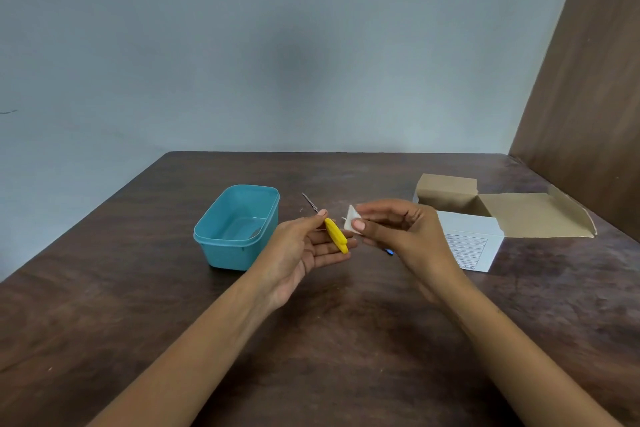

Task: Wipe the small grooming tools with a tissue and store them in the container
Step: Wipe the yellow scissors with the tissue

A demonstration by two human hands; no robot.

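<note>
On the dark wooden table [138,288], a teal container [221,253].

The light is soft and even, rather dim, with no hard glare. On the pale grey-blue wall [242,28], above the dark brown wooden table [104,322], there is a diffuse dark shadow patch with no clear edge. On the table the shadows are weak and blurred; a slightly darker zone lies under the two forearms. The wide lens bends the table edges, so they spread outward toward the lower corners. The picture is a little soft, and fine wood grain looks smeared.
</note>
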